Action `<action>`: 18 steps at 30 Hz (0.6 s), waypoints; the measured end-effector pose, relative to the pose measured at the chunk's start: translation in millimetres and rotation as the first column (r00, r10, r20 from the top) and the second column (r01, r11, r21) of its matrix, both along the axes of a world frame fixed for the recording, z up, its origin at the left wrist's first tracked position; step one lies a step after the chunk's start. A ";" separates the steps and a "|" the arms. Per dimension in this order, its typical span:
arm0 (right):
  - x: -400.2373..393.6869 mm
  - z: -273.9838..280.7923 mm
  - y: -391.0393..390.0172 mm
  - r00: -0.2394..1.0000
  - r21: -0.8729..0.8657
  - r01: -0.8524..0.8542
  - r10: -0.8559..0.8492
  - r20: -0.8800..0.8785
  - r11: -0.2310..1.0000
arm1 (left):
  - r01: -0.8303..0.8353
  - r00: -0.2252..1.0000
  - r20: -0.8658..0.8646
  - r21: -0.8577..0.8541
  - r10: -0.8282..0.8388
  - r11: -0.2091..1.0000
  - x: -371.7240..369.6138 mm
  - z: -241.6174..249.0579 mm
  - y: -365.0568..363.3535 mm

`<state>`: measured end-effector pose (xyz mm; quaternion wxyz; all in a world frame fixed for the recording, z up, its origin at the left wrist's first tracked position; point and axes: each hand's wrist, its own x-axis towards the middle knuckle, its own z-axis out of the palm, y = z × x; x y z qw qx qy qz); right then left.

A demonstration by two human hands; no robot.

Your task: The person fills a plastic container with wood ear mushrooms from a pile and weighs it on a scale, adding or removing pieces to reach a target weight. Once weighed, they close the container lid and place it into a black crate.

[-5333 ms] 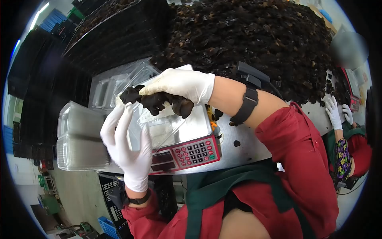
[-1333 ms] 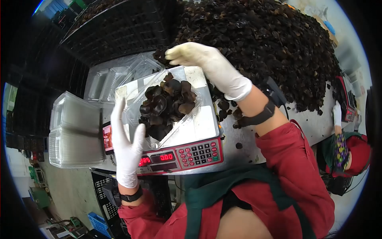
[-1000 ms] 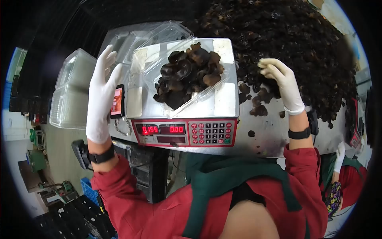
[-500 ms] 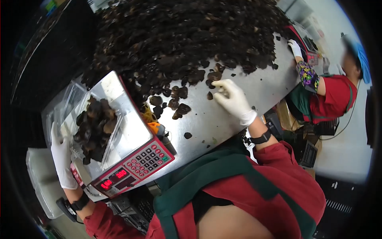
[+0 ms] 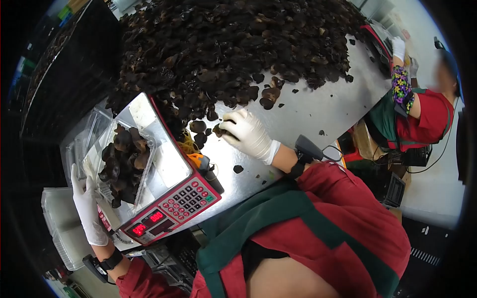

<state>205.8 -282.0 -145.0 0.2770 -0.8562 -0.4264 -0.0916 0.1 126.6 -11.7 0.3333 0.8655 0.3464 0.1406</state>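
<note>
Dark wood ear mushrooms point(image 5: 124, 161) fill a clear plastic container point(image 5: 144, 175) on the steel pan of a red digital scale point(image 5: 185, 201). At the scale's left side is my left hand point(image 5: 85, 201), white-gloved, fingers apart, beside the container and holding nothing visible. My right hand point(image 5: 248, 136), also gloved, is on the steel table right of the scale, its fingers curled over small wood ear pieces point(image 5: 217, 130). The fingers partly hide what they grip. More loose pieces point(image 5: 198, 126) lie between this hand and the scale.
A large heap of wood ears point(image 5: 233, 47) covers the back of the steel table point(image 5: 303, 111). An orange-handled tool point(image 5: 198, 161) lies against the scale. Clear plastic trays point(image 5: 59, 228) are stacked at left. A co-worker point(image 5: 422, 119) stands at right by another scale point(image 5: 380, 44).
My right hand has moved left and its fingers have closed over loose pieces near the scale. The left hand stays by the container. The co-worker's hand has moved back from the table.
</note>
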 end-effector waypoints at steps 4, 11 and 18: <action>17.1 -7.6 -2.0 0.994 0.184 0.014 0.006 -0.110 0.983 | 0.010 1.000 0.004 -0.028 -0.010 1.000 -0.8 -3.7 8.0; 38.0 65.9 9.2 0.225 0.267 0.367 0.194 -0.955 0.891 | -0.017 0.991 0.130 -0.067 0.025 0.998 4.2 -9.9 21.6; 31.7 155.9 90.7 0.364 0.514 -0.022 0.486 -0.795 0.858 | -0.071 0.991 0.102 -0.144 0.086 0.987 19.2 -14.2 36.0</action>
